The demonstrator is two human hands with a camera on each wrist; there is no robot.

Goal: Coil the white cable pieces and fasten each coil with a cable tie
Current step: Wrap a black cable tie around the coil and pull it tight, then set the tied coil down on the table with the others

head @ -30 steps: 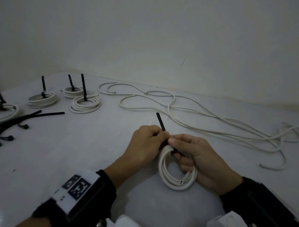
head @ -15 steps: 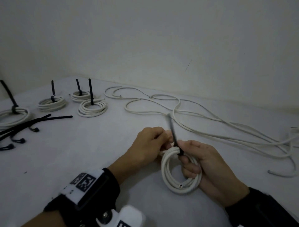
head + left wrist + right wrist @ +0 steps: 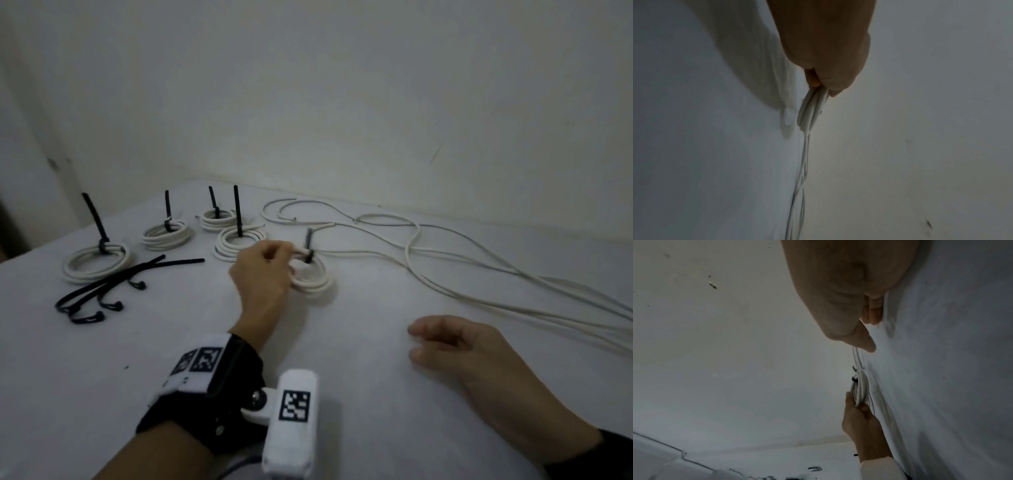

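Note:
My left hand [image 3: 289, 257] pinches the near-left rim of a small white cable coil [image 3: 313, 279], which sits low over the table just right of the finished coils. A black cable tie [image 3: 309, 245] is fastened around the coil's far side, with its tail pointing up. In the left wrist view my fingers [image 3: 824, 81] grip the coil's strands [image 3: 810, 112]. My right hand [image 3: 414, 342] lies relaxed near the table's front and holds nothing. The right wrist view shows its loose fingers [image 3: 867, 340] and, farther off, the coil [image 3: 859, 389].
Several tied coils [image 3: 97, 263] [image 3: 168, 234] [image 3: 239, 240] sit at the far left, tie tails upright. Several loose black cable ties [image 3: 113, 287] lie in front of them. Long uncoiled white cable [image 3: 445, 260] sprawls across the right side. A wall borders the table behind.
My right hand has let go of the coil and drawn back toward me. The left hand has carried the tied coil away and leftward, up to the finished coils.

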